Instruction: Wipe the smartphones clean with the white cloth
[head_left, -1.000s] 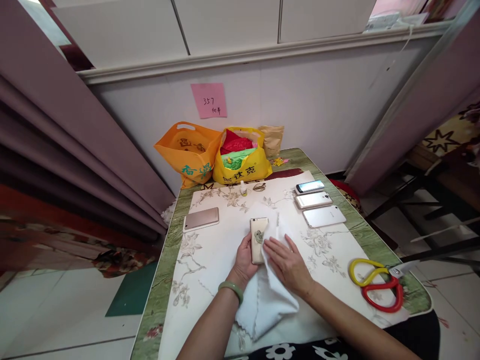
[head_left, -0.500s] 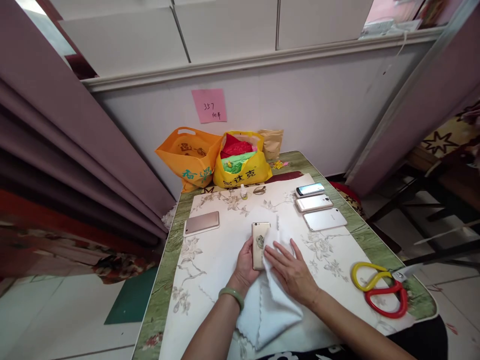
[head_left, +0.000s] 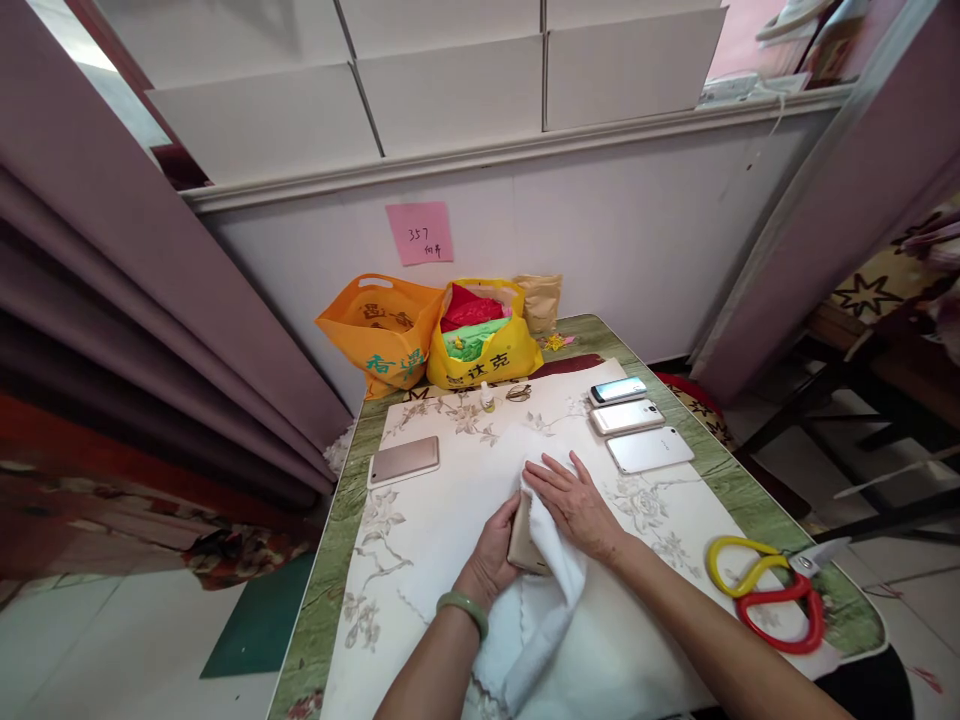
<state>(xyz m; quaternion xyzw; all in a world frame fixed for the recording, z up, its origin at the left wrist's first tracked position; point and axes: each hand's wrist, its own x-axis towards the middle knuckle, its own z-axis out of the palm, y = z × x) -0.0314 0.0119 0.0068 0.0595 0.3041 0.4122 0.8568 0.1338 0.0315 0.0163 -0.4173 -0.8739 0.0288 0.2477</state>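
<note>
My left hand [head_left: 491, 550] is closed around the left side of a gold smartphone [head_left: 525, 545], with a green bangle on the wrist. A white cloth [head_left: 561, 585] is draped over the right and upper part of the phone and hangs down onto the table. My right hand [head_left: 576, 505] holds the cloth against the phone, fingers fairly straight and its thumb hidden. Most of the phone's upper face is covered by the cloth and fingers.
Left of my hands lies a rose-gold phone [head_left: 405, 460]. Several phones, including a white one [head_left: 651, 450], lie at right. Large scissors [head_left: 776, 590] rest near the right edge. A small bottle [head_left: 487, 397], an orange bag [head_left: 386, 340] and a yellow bag [head_left: 487, 355] stand at the back.
The phone has tilted and come slightly lower in view. My right hand has moved the cloth up and across it, covering the picture on its back. My view has shifted slightly upward.
</note>
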